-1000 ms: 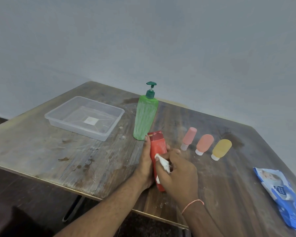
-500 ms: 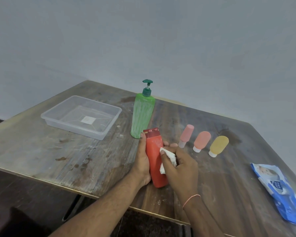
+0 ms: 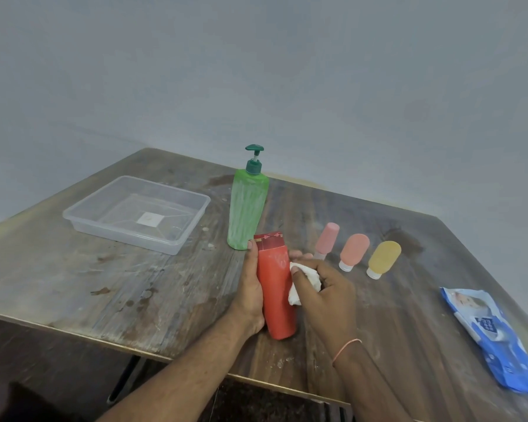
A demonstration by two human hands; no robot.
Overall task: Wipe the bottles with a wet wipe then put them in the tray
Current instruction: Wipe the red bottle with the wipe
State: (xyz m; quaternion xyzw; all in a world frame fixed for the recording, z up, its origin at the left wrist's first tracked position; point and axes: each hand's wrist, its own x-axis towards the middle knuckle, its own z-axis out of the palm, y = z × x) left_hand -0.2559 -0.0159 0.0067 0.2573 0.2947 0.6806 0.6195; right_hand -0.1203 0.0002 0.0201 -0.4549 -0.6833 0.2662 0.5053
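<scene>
My left hand grips a red bottle with a dark red cap, held above the wooden table. My right hand holds a crumpled white wet wipe pressed against the bottle's right side. Behind them a tall green pump bottle stands upright. Three small squeeze bottles lie in a row to the right: pink, salmon and yellow. A clear plastic tray with no bottles in it sits at the left.
A blue wet wipe packet lies near the table's right edge. The table's front edge runs just below my wrists, with dark floor beneath. A grey wall rises behind the table.
My right hand with the wipe has slid from the front of the red bottle round to its right side. My left hand keeps its grip on the bottle.
</scene>
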